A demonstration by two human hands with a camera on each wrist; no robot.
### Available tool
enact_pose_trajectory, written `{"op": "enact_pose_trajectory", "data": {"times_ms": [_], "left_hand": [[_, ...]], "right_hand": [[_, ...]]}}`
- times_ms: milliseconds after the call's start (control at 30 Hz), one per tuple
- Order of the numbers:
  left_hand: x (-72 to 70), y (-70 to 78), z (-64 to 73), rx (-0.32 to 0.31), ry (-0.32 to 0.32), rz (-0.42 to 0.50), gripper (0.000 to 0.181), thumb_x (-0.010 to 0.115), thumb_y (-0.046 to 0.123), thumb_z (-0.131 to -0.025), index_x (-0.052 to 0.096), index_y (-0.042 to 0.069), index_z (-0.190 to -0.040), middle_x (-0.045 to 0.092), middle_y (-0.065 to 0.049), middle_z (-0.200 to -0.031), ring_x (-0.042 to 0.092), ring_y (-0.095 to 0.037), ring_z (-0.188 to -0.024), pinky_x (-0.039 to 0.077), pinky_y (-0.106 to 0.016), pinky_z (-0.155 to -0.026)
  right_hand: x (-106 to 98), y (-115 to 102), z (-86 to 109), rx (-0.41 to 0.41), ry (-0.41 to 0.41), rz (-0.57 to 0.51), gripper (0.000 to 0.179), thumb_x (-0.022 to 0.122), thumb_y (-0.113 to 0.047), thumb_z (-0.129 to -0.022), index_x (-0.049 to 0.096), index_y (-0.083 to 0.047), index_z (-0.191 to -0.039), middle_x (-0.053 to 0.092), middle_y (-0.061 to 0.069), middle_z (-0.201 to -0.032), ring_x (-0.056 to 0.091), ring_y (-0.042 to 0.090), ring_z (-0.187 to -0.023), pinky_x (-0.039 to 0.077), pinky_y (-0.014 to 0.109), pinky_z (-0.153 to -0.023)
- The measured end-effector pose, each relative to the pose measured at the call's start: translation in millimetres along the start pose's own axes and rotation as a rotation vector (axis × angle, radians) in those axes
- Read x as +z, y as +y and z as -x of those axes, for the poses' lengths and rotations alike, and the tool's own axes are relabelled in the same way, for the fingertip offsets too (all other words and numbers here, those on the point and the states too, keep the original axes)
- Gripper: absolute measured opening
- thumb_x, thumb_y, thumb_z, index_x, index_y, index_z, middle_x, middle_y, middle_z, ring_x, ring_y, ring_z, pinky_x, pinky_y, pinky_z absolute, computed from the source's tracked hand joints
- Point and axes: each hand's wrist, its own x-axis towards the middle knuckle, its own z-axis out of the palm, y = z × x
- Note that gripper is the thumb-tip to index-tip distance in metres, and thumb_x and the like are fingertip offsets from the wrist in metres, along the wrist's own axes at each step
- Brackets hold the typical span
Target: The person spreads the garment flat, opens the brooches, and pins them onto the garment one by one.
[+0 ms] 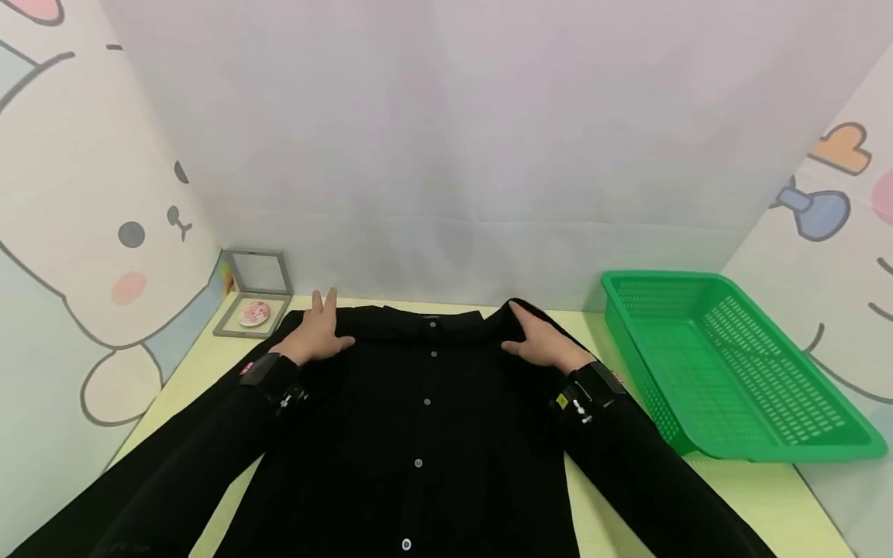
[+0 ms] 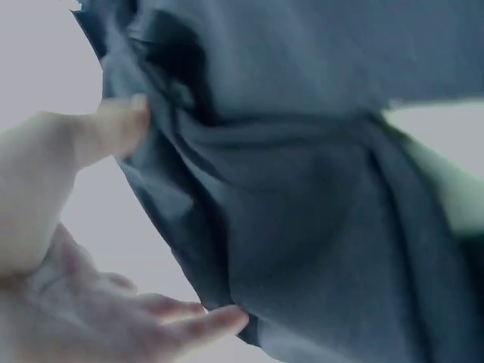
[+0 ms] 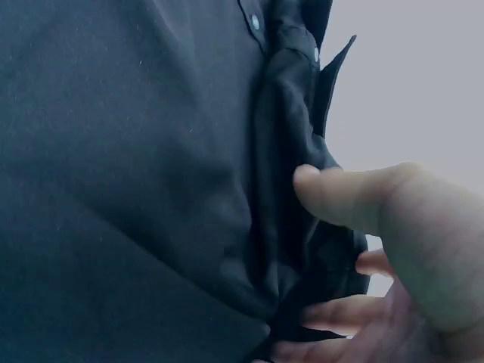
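Observation:
A black button-up shirt (image 1: 377, 395) lies spread with its collar toward the back wall and a row of pale buttons down its middle. Near its left shoulder is my left hand (image 1: 317, 333), fingers spread and thumb apart. In the left wrist view, the thumb and fingertips of that left hand (image 2: 113, 302) overlap the edge of the folded dark cloth. My right hand (image 1: 540, 341) lies at the right shoulder, where the cloth bulges up. The right wrist view shows that right hand (image 3: 408, 257) with its thumb over the cloth and its fingers extended lower down, blurred.
A green plastic basket (image 1: 739, 456) stands on the right of the pale yellow table (image 1: 760, 496). At the back left sits a grey-framed case (image 1: 230, 325), its lid raised, with a round pink-and-white item (image 1: 254, 314) inside. Printed walls flank both sides.

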Motion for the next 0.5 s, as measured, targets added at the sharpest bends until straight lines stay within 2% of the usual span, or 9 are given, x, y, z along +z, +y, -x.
{"op": "enact_pose_trajectory", "data": {"times_ms": [67, 100, 167, 200, 267, 333, 400, 433, 500], "left_hand": [[0.4, -0.3, -2.2, 0.014, 0.064, -0.072, 0.077, 0.064, 0.018, -0.103, 0.019, -0.004, -0.161, 0.018, -0.039, -0.162, 0.029, -0.061, -0.143, 0.037, -0.07, -0.109], [0.7, -0.3, -3.7, 0.017, 0.093, -0.11, 0.068, 0.064, 0.016, -0.102, 0.031, -0.003, -0.158, 0.03, -0.038, -0.156, 0.038, -0.059, -0.138, 0.043, -0.067, -0.103], [0.7, -0.1, -6.5, 0.028, 0.148, -0.183, 0.048, 0.066, 0.013, -0.1, 0.054, -0.002, -0.143, 0.05, -0.034, -0.137, 0.053, -0.051, -0.121, 0.05, -0.061, -0.091], [0.4, 0.0, -8.2, 0.037, 0.173, -0.21, 0.035, 0.066, 0.011, -0.099, 0.062, -0.002, -0.131, 0.056, -0.03, -0.123, 0.058, -0.047, -0.108, 0.052, -0.056, -0.083], [-1.8, 1.1, -12.0, 0.057, 0.191, -0.215, 0.008, 0.064, 0.006, -0.099, 0.066, -0.001, -0.101, 0.055, -0.019, -0.093, 0.054, -0.034, -0.082, 0.044, -0.044, -0.068], [-5.3, 2.7, -15.2, 0.072, 0.182, -0.189, 0.021, 0.061, 0.004, -0.1, 0.052, 0.006, -0.08, 0.041, -0.009, -0.076, 0.039, -0.024, -0.069, 0.03, -0.038, -0.065], [-10.5, 4.5, -18.3, 0.085, 0.166, -0.132, 0.027, 0.056, 0.004, -0.102, 0.043, 0.01, -0.079, 0.034, -0.004, -0.072, 0.032, -0.02, -0.066, 0.024, -0.04, -0.066], [-13.4, 5.7, -19.6, 0.089, 0.154, -0.09, 0.025, 0.053, 0.004, -0.103, 0.043, 0.009, -0.081, 0.035, -0.005, -0.071, 0.032, -0.02, -0.065, 0.024, -0.04, -0.067], [-19.4, 7.5, -22.8, 0.095, 0.168, -0.013, 0.014, 0.05, 0.007, -0.105, 0.052, 0.005, -0.091, 0.05, -0.009, -0.074, 0.044, -0.022, -0.065, 0.033, -0.039, -0.066]], "right_hand": [[-1, 0, -2.5, -0.009, 0.058, 0.031, 0.076, 0.059, -0.016, -0.106, 0.012, -0.001, -0.163, 0.047, 0.032, -0.149, 0.054, 0.046, -0.13, 0.047, 0.053, -0.106], [-1, -1, -4.5, -0.006, 0.09, 0.046, 0.076, 0.06, -0.014, -0.105, 0.013, 0.0, -0.163, 0.057, 0.029, -0.137, 0.062, 0.041, -0.117, 0.052, 0.047, -0.096], [-1, -2, -8.9, 0.003, 0.142, 0.083, 0.075, 0.06, -0.009, -0.104, 0.014, 0.001, -0.162, 0.068, 0.025, -0.111, 0.068, 0.035, -0.093, 0.053, 0.041, -0.077], [-2, -3, -11.2, 0.009, 0.156, 0.098, 0.075, 0.06, -0.007, -0.104, 0.014, 0.001, -0.162, 0.069, 0.023, -0.102, 0.067, 0.034, -0.084, 0.05, 0.04, -0.072], [-4, -6, -16.6, 0.008, 0.166, 0.148, 0.067, 0.06, -0.004, -0.103, 0.025, 0.002, -0.159, 0.069, 0.023, -0.103, 0.067, 0.034, -0.084, 0.05, 0.041, -0.072], [-6, -9, -20.3, 0.021, 0.147, 0.202, 0.05, 0.059, -0.002, -0.102, 0.044, 0.005, -0.149, 0.068, 0.024, -0.108, 0.066, 0.038, -0.09, 0.049, 0.044, -0.075], [-8, -11, -23.8, 0.049, 0.119, 0.245, 0.025, 0.056, -0.001, -0.103, 0.063, 0.004, -0.126, 0.067, 0.024, -0.11, 0.062, 0.037, -0.091, 0.045, 0.043, -0.076], [-10, -12, -25.5, 0.063, 0.116, 0.265, 0.017, 0.056, -0.001, -0.103, 0.069, 0.002, -0.114, 0.067, 0.023, -0.11, 0.061, 0.034, -0.091, 0.045, 0.042, -0.076], [-13, -11, -28.4, 0.088, 0.124, 0.261, 0.02, 0.053, -0.001, -0.104, 0.072, 0.0, -0.102, 0.068, 0.023, -0.103, 0.057, 0.031, -0.081, 0.038, 0.042, -0.072]]}}
